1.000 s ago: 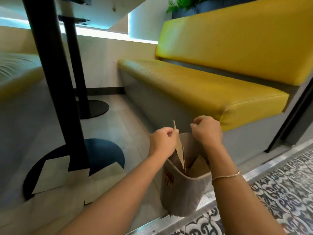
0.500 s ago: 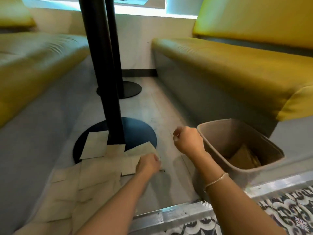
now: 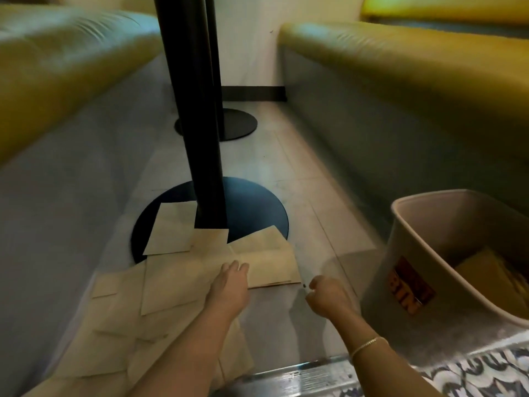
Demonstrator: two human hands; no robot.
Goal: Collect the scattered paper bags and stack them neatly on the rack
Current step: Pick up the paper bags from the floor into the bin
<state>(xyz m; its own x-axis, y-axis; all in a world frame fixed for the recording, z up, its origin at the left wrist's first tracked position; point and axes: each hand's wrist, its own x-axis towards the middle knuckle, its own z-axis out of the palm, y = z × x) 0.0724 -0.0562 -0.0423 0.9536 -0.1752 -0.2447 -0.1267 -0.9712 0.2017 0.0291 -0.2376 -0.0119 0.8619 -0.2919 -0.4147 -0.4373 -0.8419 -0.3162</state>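
We find the left hand [image 3: 232,285], fingers spread, now down on the scattered paper bags [image 3: 183,285] on the floor; a second ago both hands were at the bin [image 3: 446,253]. The right hand [image 3: 326,293] hangs loosely curled, empty. One bag lies deposited; collection resumes.

Pale tiled floor [image 3: 289,179] between two benches, flat paper bags [image 3: 171,287] scattered overlapping across it, some lapping onto a round black table base [image 3: 252,207], grey bin [image 3: 400,285] standing at right
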